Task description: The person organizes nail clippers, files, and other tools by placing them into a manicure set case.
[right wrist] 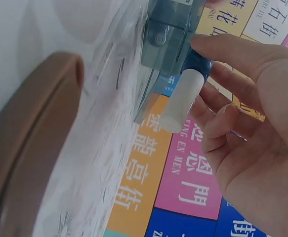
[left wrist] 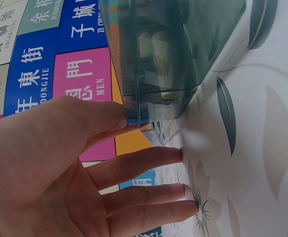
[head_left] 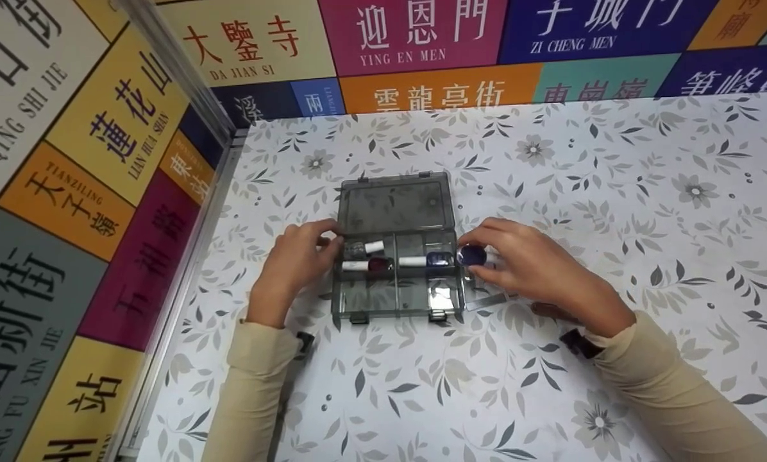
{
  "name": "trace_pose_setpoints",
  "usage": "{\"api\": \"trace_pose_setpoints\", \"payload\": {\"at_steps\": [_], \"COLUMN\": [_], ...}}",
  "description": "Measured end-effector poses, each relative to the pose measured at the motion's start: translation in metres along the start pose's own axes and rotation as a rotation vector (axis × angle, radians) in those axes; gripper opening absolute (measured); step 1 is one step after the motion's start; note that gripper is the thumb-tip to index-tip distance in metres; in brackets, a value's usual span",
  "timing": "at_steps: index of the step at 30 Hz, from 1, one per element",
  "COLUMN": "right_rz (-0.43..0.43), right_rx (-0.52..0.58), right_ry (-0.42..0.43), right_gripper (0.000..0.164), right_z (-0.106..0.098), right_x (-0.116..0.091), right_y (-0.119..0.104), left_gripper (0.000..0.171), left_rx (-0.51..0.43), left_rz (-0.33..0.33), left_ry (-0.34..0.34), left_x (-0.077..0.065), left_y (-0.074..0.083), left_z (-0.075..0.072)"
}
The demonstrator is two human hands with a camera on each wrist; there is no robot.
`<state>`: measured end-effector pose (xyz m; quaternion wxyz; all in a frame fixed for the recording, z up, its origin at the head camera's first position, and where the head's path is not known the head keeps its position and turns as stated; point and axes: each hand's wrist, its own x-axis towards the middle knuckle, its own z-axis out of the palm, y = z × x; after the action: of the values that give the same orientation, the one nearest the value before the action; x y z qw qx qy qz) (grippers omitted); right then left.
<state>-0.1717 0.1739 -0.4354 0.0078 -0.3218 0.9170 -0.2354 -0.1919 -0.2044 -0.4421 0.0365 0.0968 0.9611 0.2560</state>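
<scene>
A grey see-through plastic compartment box (head_left: 365,307) lies with its lid (head_left: 393,205) swung back on the far side. In its left half are a dark red nail polish bottle (head_left: 380,264) and a clear one (head_left: 356,248), both white-capped. A blue nail polish bottle (head_left: 437,259) lies in the right half. My left hand (head_left: 299,260) is at the box's left side, its thumb touching the corner and the other fingers mostly straight in the left wrist view. Beside the right wall, my right hand (head_left: 518,253) pinches another blue nail polish bottle (right wrist: 188,96) by its glass, white cap pointing outward.
White leaf-and-flower patterned cloth covers the table (head_left: 614,237). Colourful panels with place names (head_left: 415,58) stand along the back and left side. Dark straps (head_left: 579,343) sit at the wrists. A thin clear strip (head_left: 486,301) lies right of the box.
</scene>
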Motion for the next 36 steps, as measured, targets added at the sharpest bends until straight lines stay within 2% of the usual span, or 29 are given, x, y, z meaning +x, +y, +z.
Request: {"api": "trace_pose_setpoints", "payload": {"at_steps": [6, 15, 22, 29, 36], "right_rz": [0.007, -0.052, -0.069, -0.068, -0.060], "right_rx": [0.024, 0.066, 0.045, 0.056, 0.056], "right_ry": [-0.008, 0.024, 0.031, 0.016, 0.009], "right_gripper": [0.042, 0.041, 0.044, 0.032, 0.029], "right_z": [0.003, 0.007, 0.014, 0.022, 0.026], "right_x": [0.004, 0.016, 0.025, 0.035, 0.039], "right_y": [-0.004, -0.011, -0.020, -0.027, -0.028], "left_gripper": [0.019, 0.021, 0.021, 0.021, 0.020], "left_rx": [0.008, 0.006, -0.004, 0.001, -0.004], "left_rz": [-0.002, -0.021, -0.014, -0.017, -0.023], "left_ry": [0.000, -0.023, -0.013, -0.009, -0.014], "left_x": [0.000, -0.001, -0.001, 0.000, 0.000], "left_y": [0.000, 0.000, 0.000, 0.000, 0.000], "left_z": [0.000, 0.001, 0.000, 0.000, 0.000]}}
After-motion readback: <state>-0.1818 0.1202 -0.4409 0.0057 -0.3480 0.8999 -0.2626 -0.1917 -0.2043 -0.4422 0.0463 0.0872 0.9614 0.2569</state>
